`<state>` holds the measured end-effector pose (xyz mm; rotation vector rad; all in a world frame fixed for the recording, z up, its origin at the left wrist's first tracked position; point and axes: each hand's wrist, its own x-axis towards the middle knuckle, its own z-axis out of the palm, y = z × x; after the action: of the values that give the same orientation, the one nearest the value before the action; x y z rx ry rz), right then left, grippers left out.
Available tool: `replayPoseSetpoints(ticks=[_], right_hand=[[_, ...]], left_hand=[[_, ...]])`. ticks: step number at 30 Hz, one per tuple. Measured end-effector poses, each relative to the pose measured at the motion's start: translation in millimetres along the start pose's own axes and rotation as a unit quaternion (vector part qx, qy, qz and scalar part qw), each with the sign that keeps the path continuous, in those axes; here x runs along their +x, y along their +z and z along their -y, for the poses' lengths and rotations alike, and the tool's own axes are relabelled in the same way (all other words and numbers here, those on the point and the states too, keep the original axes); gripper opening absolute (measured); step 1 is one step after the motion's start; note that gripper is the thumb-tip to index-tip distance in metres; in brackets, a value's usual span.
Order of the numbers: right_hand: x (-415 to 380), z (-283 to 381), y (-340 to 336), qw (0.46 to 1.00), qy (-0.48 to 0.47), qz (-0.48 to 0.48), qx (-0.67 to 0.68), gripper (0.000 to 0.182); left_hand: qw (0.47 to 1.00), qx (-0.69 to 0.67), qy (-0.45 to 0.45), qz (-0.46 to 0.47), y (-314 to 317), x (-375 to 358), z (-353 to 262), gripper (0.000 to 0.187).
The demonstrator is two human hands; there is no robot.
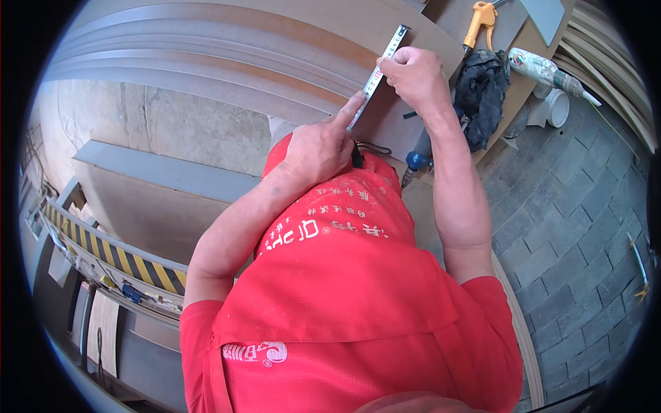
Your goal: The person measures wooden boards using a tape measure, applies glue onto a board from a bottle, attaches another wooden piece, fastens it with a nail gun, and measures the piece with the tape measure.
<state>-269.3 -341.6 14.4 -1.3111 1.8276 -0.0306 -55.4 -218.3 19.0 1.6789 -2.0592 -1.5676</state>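
Head view: a tape measure (377,74) lies stretched along a brown board (330,41) on the workbench, running from the board's far edge back toward the person. The right hand (413,77) is closed on the tape midway, pinching it down against the board. The left hand (318,148) sits nearer the body, most fingers curled, the index finger straight and its tip pressed on the tape's near end. The two hands are apart, both bearing on the same blade. At the bench's right edge lie a dark rag (482,93), a blue drill (416,160) just beside the right forearm, a yellow air gun (478,20) at the far corner and a sealant tube (544,69) beyond the rag. Curved strips (206,62) are stacked on the left part of the bench.

The step in hand looks like measuring: the tape is laid and held, a reading being fixed by the fingertip. The next move would call for holding the tape flat and unshifted while the spot is marked; no pencil is visible
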Motion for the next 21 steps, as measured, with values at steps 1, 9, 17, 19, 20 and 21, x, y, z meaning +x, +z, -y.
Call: replayPoseSetpoints(ticks=[1, 9, 17, 19, 20, 21], right_hand=[[0.0, 0.2, -0.1, 1.000, -0.001, 0.001, -0.002, 0.035], [0.2, -1.4, -0.6, 1.000, 0.000, 0.000, -0.003, 0.034], [-0.9, 2.2, -2.9, 1.000, 0.006, 0.002, -0.006, 0.034], [-0.6, 1.7, -2.9, 1.000, 0.003, 0.004, -0.006, 0.034], [-0.3, 1.4, -3.0, 1.000, 0.002, 0.005, -0.007, 0.034], [-0.3, 1.3, -3.1, 1.000, 0.001, 0.005, -0.009, 0.034]], left_hand=[[1.000, 0.007, 0.003, 0.000, 0.2, 0.7, -0.5, 0.084], [0.997, 0.079, 0.006, 0.010, -0.9, 7.7, -10.6, 0.087], [0.991, 0.129, 0.009, 0.017, -2.0, 9.1, -13.4, 0.086], [0.991, 0.135, 0.014, 0.018, -1.1, 10.0, -12.6, 0.086], [0.990, 0.139, 0.018, 0.018, -0.9, 10.5, -12.5, 0.087], [0.989, 0.143, 0.022, 0.017, -0.6, 10.6, -12.5, 0.087]])
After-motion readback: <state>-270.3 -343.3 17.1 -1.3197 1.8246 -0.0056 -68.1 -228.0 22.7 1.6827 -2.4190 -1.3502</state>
